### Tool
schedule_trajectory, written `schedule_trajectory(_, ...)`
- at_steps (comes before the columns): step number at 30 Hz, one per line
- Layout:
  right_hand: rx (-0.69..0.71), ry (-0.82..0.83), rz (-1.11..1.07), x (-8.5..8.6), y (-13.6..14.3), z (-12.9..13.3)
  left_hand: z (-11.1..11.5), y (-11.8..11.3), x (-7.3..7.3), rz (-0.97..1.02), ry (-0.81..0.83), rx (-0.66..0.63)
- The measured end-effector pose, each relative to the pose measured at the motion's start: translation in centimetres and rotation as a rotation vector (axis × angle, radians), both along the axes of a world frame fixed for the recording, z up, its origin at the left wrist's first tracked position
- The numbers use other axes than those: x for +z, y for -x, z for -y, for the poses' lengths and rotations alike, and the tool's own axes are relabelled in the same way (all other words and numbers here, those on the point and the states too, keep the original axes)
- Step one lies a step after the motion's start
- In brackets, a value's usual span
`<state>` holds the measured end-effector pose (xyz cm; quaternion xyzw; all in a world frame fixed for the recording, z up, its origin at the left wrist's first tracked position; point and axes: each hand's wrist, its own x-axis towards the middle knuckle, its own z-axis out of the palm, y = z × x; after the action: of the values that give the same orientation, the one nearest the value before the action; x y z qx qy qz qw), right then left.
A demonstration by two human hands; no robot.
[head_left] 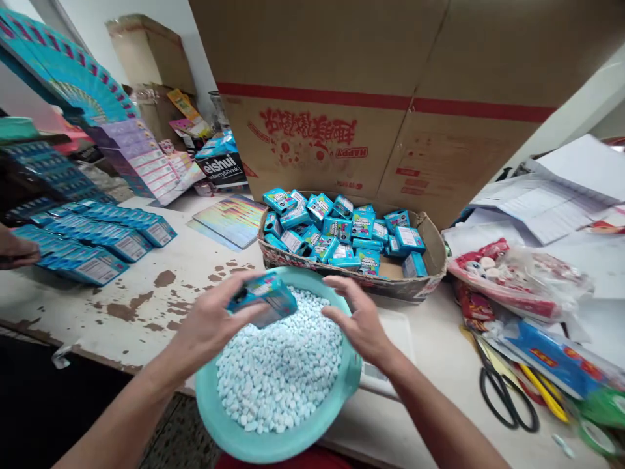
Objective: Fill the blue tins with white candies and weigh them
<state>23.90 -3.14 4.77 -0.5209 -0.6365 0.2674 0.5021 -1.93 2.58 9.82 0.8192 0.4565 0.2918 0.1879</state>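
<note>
My left hand [219,312] is wrapped round a small blue printed box [273,299], held tilted above a turquoise basin [208,404]. Pale blue and white candies [283,371] fill much of the basin. My right hand [354,312] hangs over the basin's right rim, fingers apart, with nothing in it. Just behind the basin, a low cardboard tray [434,254] holds several more blue boxes [336,228], lying at various angles.
Rows of blue boxes [97,241] stand at left, beside another person's hand [17,251]. A tall carton [342,52] rises behind the tray. Black-handled scissors [502,391], a plastic bag [527,280] and papers [551,202] lie right.
</note>
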Motion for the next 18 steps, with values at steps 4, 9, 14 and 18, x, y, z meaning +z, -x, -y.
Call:
schedule_trajectory(4,-0.194,-0.154,0.3,1.2,-5.3,-6.6,-5.3,5.5,-2.0,-0.175,-0.084,0.4)
schedule_trajectory(9,-0.183,-0.093,0.598,1.8,-6.2,-16.8,-12.4,9.8,-8.2,-0.345,0.071,0.599)
schedule_trajectory(14,-0.145,-0.026,0.655,3.1,-1.4,-24.5,-13.0,10.4,-10.7,-0.4,-0.093,0.565)
schedule_trajectory(18,-0.131,-0.008,0.677,3.4,2.8,-29.4,-4.7,7.4,-11.0,-0.243,-0.276,0.433)
